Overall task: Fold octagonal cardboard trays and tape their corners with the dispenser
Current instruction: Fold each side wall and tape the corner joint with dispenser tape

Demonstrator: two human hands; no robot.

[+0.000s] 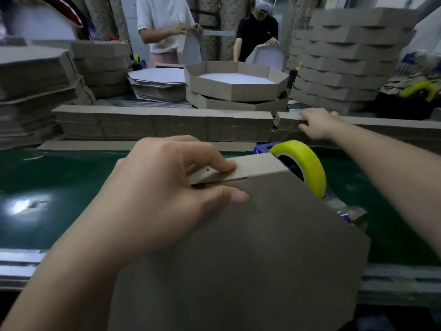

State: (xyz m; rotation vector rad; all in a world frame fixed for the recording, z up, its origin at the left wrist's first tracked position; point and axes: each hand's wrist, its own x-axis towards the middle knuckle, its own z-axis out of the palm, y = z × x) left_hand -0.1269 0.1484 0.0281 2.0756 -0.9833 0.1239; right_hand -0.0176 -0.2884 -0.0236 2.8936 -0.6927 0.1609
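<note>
Now | left grip [167, 187] pinches tray [262, 235] flap | right grip [317, 124] on strip stack [167, 125], closure unclear | dispenser [307, 163] partly hidden behind tray

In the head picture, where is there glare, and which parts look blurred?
Head view: a white glare patch sits on the glossy green conveyor belt at left; head view: the far yellow tape roll near the right edge is blurred.
</note>
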